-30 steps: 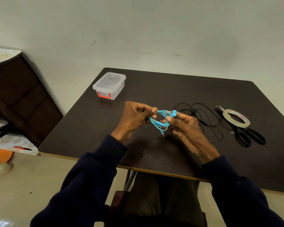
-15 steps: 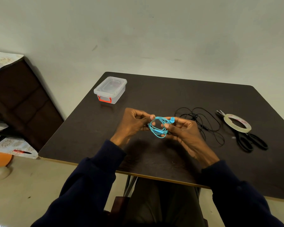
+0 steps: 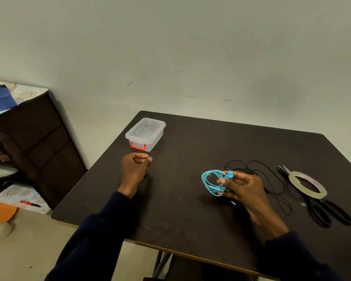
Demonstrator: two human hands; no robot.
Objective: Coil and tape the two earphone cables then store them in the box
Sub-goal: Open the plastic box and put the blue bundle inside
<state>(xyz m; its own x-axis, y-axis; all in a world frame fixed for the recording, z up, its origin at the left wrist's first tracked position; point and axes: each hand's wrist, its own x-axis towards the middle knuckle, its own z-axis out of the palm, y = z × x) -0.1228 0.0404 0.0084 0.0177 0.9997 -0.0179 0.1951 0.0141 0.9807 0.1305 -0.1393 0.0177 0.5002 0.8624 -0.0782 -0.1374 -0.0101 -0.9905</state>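
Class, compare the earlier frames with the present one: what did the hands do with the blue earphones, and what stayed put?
The left hand let go of the coiled blue earphones and moved left toward the lidded box, fingers curled on nothing. The right hand alone holds the coil now. The black earphones, tape roll, scissors and box stayed where they were on the table.

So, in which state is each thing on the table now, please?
blue earphone cable, coiled, gripped by right hand
black earphone cable, loose on table
box, lid closed
tape roll, flat, resting on scissors
scissors, lying under tape roll
left hand, curled, holding nothing
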